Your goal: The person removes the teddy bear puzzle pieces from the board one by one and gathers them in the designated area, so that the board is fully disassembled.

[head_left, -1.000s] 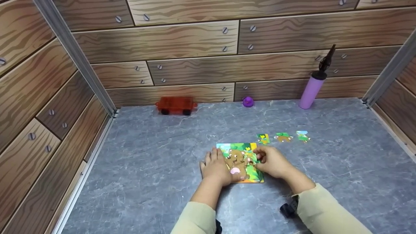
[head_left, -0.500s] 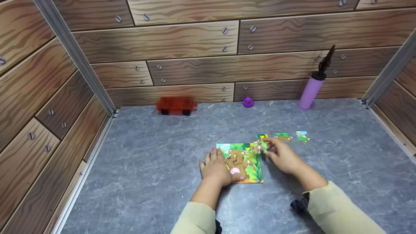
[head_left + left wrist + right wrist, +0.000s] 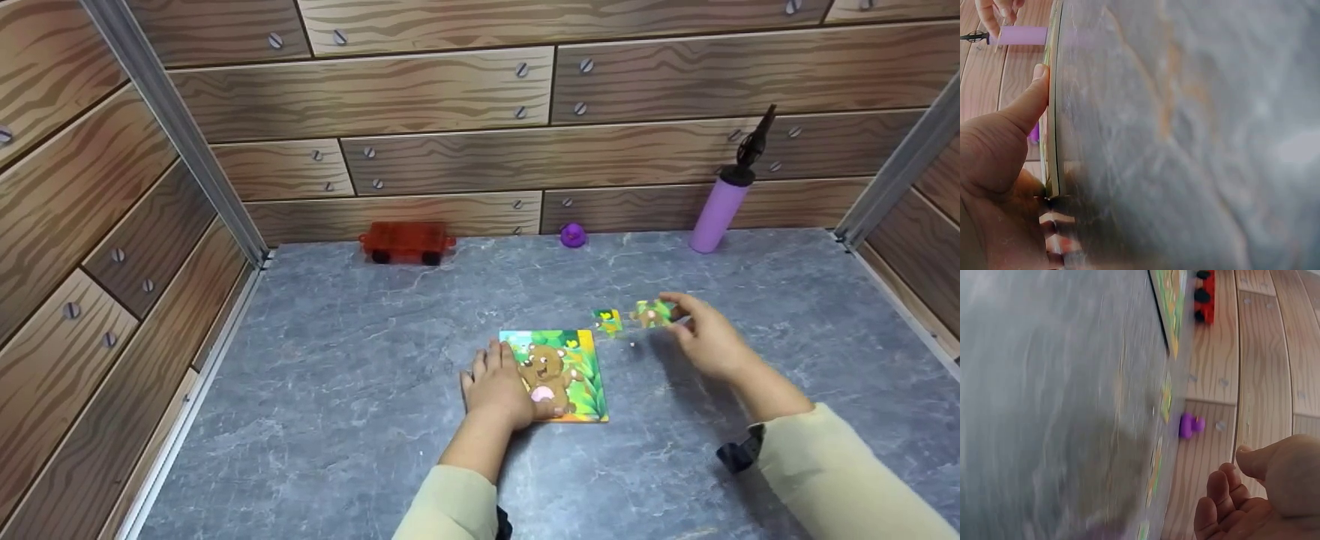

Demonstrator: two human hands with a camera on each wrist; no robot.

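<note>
In the head view my left hand (image 3: 501, 390) lies spread over the left side of a bear picture puzzle (image 3: 583, 367), its thumb along the lower edge. The left wrist view shows that thumb (image 3: 1030, 101) against the board's thin edge (image 3: 1053, 112). My right hand (image 3: 712, 341) pinches a green and brown puzzle piece (image 3: 651, 313) with a pink spot, to the right of the board. In the right wrist view its fingers (image 3: 1219, 492) are bent and the held piece cannot be seen. One loose puzzle piece (image 3: 607, 322) lies by the board's upper right corner.
A red toy wagon (image 3: 407, 242), a small purple duck (image 3: 573, 235) and a purple hand pump (image 3: 718, 214) stand along the wood-patterned back wall (image 3: 450, 165). More loose pieces (image 3: 1155, 469) lie in a row on the grey tabletop (image 3: 337, 375).
My right hand has lifted the puzzle piece off the board's right side and carried it right and away from me, over the loose pieces. My left hand has stayed on the board.
</note>
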